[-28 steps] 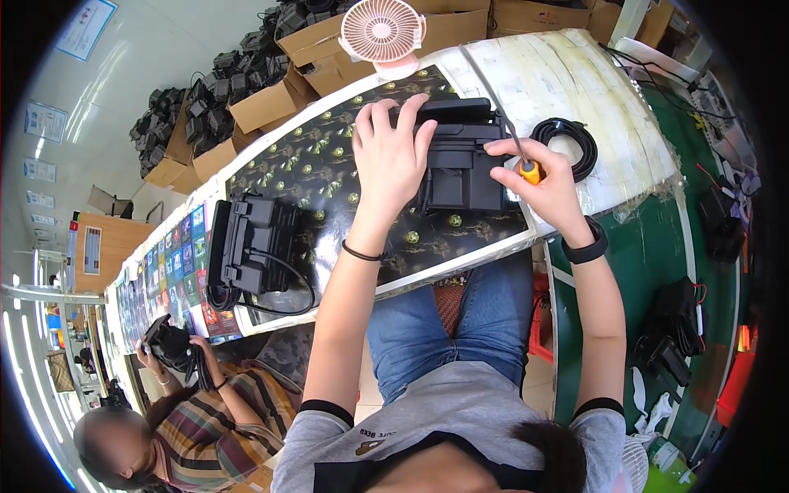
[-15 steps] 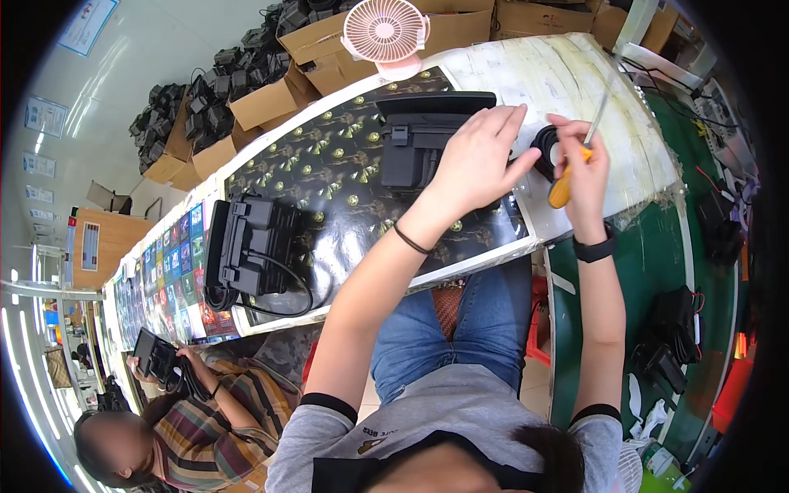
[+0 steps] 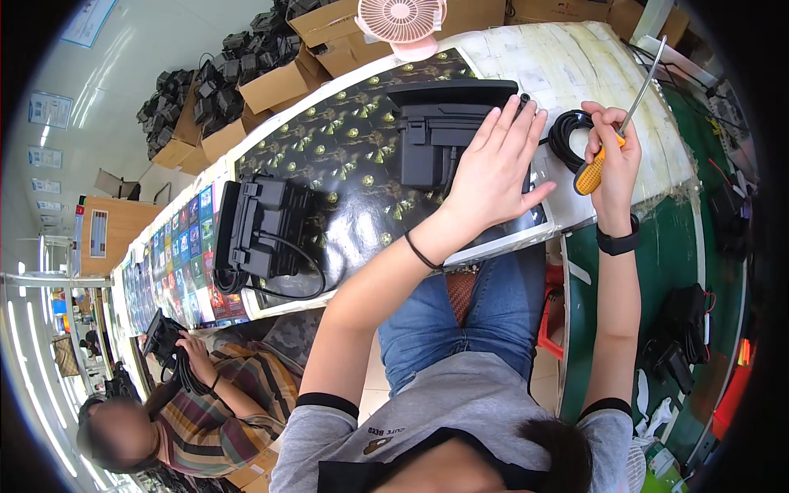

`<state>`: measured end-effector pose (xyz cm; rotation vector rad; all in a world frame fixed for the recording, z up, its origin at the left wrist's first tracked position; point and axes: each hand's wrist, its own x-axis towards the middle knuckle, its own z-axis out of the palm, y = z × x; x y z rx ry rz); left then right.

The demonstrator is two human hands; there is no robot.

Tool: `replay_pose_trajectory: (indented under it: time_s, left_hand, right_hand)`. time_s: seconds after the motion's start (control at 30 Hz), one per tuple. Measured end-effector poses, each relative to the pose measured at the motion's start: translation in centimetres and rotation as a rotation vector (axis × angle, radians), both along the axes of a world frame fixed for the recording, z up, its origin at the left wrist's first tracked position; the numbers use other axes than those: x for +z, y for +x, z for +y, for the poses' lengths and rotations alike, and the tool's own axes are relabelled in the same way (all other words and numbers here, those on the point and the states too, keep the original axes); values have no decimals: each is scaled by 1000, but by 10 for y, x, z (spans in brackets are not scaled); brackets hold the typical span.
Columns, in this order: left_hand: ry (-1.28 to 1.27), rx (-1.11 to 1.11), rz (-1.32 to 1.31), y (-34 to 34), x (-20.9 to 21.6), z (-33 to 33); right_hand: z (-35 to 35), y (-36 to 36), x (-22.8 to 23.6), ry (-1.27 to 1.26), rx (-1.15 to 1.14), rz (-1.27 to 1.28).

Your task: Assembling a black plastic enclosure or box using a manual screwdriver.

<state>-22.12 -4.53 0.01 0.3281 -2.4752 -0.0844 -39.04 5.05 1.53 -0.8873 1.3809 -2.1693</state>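
A black box-shaped electronic unit [image 3: 423, 144] with a latch and a flat black panel along its far edge sits at the middle of the table. My left hand [image 3: 497, 164] lies flat over its right end, fingers stretched out and hiding part of it. Right of that hand, a coil of black cable [image 3: 565, 140] rests on the white table covering. My right hand [image 3: 612, 160] is closed around a screwdriver [image 3: 593, 168] with an orange-yellow handle, its long metal shaft pointing up and away to the right. The right fingers are just beside the coil.
A second black unit [image 3: 267, 226] with a looped cable stands at the table's left. A pink fan [image 3: 403, 20] is at the far edge. Cardboard boxes [image 3: 271, 82] and many piled black units lie beyond. At lower left, a co-worker [image 3: 222, 394] handles a similar unit.
My right hand has drawn away from the cable coil with the screwdriver, so more of the coil shows. My left hand stays over the unit, its fingers straighter. The whole view has shifted slightly.
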Motion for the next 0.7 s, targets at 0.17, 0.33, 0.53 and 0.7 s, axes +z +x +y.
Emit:
replay_pose_trajectory:
  time_s: [0.17,0.33,0.53,0.7]
  left_hand:
    - [-19,-2,-18,2,3,-4]
    - [-48,-46,-112,10,6,-6]
    - [-104,106,-15,-6,1,-17]
    - [-18,329,-149,-5,11,-17]
  right_hand:
    - [4,-3,3,-68,-7,-25]
    - [9,3,4,-44,13,-24]
    - [8,3,8,-75,72,-2]
    - [14,19,18,250,250,182]
